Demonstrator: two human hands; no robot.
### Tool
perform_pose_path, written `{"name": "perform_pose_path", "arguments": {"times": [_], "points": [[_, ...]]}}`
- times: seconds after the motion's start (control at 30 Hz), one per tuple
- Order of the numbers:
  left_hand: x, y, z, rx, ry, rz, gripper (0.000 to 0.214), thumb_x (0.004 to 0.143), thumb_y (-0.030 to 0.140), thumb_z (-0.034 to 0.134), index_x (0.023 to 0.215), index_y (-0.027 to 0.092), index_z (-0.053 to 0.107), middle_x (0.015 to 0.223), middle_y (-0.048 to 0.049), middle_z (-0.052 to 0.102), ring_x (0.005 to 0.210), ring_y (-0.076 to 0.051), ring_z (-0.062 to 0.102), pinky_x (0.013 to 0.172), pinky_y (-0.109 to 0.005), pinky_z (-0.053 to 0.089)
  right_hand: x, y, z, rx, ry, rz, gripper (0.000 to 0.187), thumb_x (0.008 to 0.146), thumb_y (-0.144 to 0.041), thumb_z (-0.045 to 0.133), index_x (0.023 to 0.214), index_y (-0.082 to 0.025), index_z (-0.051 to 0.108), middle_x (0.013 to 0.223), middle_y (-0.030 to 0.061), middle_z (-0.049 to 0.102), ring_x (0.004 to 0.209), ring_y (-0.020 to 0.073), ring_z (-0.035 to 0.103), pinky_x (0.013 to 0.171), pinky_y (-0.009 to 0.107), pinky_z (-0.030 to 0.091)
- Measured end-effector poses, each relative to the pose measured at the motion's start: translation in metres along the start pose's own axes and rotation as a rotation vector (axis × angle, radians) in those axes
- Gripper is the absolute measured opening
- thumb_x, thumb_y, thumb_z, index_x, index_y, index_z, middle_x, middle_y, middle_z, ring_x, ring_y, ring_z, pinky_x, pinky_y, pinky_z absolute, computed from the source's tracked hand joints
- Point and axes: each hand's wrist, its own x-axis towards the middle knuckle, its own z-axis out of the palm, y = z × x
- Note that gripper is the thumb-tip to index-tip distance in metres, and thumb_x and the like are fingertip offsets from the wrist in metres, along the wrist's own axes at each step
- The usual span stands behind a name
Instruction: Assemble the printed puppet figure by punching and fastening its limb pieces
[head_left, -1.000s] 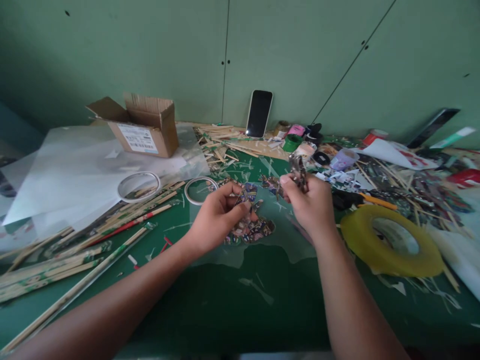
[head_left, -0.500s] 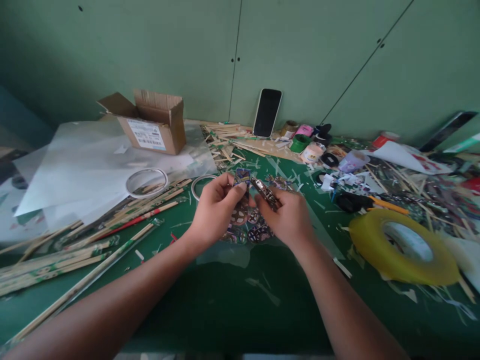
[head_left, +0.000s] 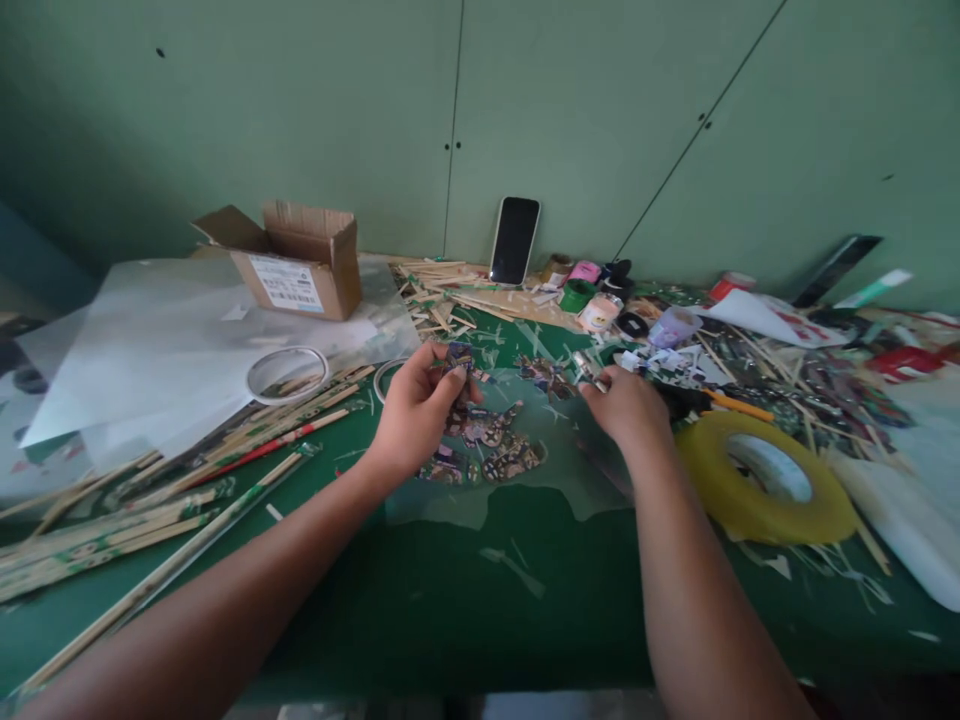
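Above the green mat, left hand (head_left: 415, 413) fingers pinch a colourful printed card (head_left: 456, 358); right hand (head_left: 628, 408) grips a metal tool (head_left: 588, 368).

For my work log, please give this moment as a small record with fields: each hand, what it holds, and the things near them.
Left hand: left hand pinches a small printed paper cutout, raised above the mat.
Right hand: right hand grips a small shiny metal tool; what kind cannot be told.
Between hands: pile of small printed round cutouts on a clear plastic sheet.
Surface: green cutting mat.
Right side: large yellow tape roll.
Left side: printed wooden sticks, brown cardboard box.
Back: black smartphone leaning on the wall.
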Motion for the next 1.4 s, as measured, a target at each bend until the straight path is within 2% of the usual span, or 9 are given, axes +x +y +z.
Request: {"name": "perform_pose_path", "arguments": {"times": [0.23, 0.33, 0.43, 0.6, 0.83, 0.97, 1.07, 1.2, 1.4], "points": [[0.015, -0.002, -0.015, -0.008, 0.086, 0.032, 0.022, 0.079, 0.034, 0.059, 0.084, 0.024, 0.04, 0.059, 0.0062, 0.061, 0.036, -0.008, 0.047, 0.036, -0.02, 0.035, -0.003, 0.003, 0.002, -0.029, -0.063, 0.07, 0.036, 0.089, -0.041, 0.051, 0.109, -0.019, 0.071, 0.113, 0.0216, 0.068, 0.108, 0.0386, 0.063, 0.082, 0.046, 0.049], [0.013, -0.008, -0.016, 0.083, -0.02, 0.007, 0.018, 0.08, 0.033, 0.057, 0.085, 0.023, 0.042, 0.061, 0.0053, 0.062, 0.039, -0.009, 0.047, 0.039, -0.021, 0.037, -0.004, -0.011, -0.001, -0.061, -0.006, -0.111, 0.046, 0.093, -0.043, 0.045, 0.126, -0.016, 0.065, 0.128, 0.0229, 0.06, 0.119, 0.0401, 0.055, 0.091, 0.049, 0.045], [0.007, -0.015, -0.014, 0.305, -0.199, 0.032, 0.011, 0.082, 0.027, 0.054, 0.082, 0.022, 0.045, 0.064, 0.0029, 0.065, 0.047, -0.011, 0.052, 0.048, -0.022, 0.041, 0.005, -0.029, -0.004, -0.129, -0.107, -0.309, 0.053, 0.09, -0.044, 0.054, 0.137, -0.019, 0.057, 0.137, 0.0201, 0.054, 0.126, 0.0402, 0.049, 0.098, 0.047, 0.041], [-0.002, -0.021, -0.01, 0.439, -0.278, 0.078, 0.004, 0.087, 0.022, 0.046, 0.083, 0.022, 0.044, 0.068, 0.0016, 0.066, 0.054, -0.013, 0.057, 0.053, -0.024, 0.043, 0.03, -0.043, -0.01, -0.131, -0.332, -0.318, 0.044, 0.079, -0.044, 0.069, 0.117, -0.023, 0.067, 0.127, 0.0172, 0.061, 0.117, 0.0374, 0.057, 0.085, 0.041, 0.047], [-0.005, -0.016, -0.01, 0.492, -0.295, 0.111, 0.013, 0.089, 0.021, 0.044, 0.077, 0.024, 0.039, 0.067, 0.0008, 0.064, 0.055, -0.014, 0.057, 0.054, -0.025, 0.043, 0.045, -0.044, -0.008, -0.026, -0.39, -0.344, 0.055, 0.069, -0.039, 0.078, 0.116, -0.015, 0.062, 0.102, 0.0137, 0.071, 0.088, 0.0294, 0.068, 0.068, 0.033, 0.049], [-0.004, -0.018, -0.01, 0.501, -0.292, 0.116, 0.013, 0.089, 0.022, 0.044, 0.078, 0.024, 0.039, 0.069, 0.0006, 0.064, 0.053, -0.014, 0.056, 0.054, -0.026, 0.042, 0.044, -0.047, -0.018, 0.064, -0.323, -0.368, 0.036, 0.073, -0.032, 0.073, 0.104, -0.015, 0.065, 0.101, 0.0141, 0.071, 0.09, 0.0284, 0.067, 0.071, 0.032, 0.048], [-0.002, -0.022, -0.011, 0.395, -0.252, 0.058, 0.011, 0.089, 0.022, 0.044, 0.079, 0.023, 0.04, 0.07, 0.0015, 0.063, 0.052, -0.013, 0.055, 0.054, -0.025, 0.042, 0.031, -0.056, -0.034, 0.272, -0.247, -0.389, 0.029, 0.086, -0.038, 0.059, 0.105, -0.017, 0.064, 0.104, 0.0116, 0.071, 0.09, 0.0235, 0.068, 0.074, 0.031, 0.048], [-0.001, -0.02, -0.01, 0.216, -0.267, -0.031, 0.011, 0.086, 0.024, 0.054, 0.083, 0.021, 0.044, 0.065, 0.004, 0.056, 0.051, -0.011, 0.052, 0.052, -0.023, 0.041, -0.002, -0.082, -0.047, 0.975, -0.232, -0.349, 0.045, 0.074, -0.052, 0.071, 0.103, -0.019, 0.062, 0.088, 0.0047, 0.071, 0.07, 0.0189, 0.065, 0.063, 0.032, 0.049], [0.001, -0.022, -0.005, 0.052, -0.221, 0.001, 0.024, 0.091, 0.041, 0.05, 0.083, 0.019, 0.048, 0.061, 0.0038, 0.054, 0.044, -0.01, 0.048, 0.045, -0.023, 0.038, -0.037, -0.105, -0.032, 1.116, -0.367, -0.318, 0.045, 0.059, -0.05, 0.082, 0.084, -0.021, 0.059, 0.071, -0.001, 0.063, 0.059, 0.0166, 0.059, 0.053, 0.031, 0.05]]}}
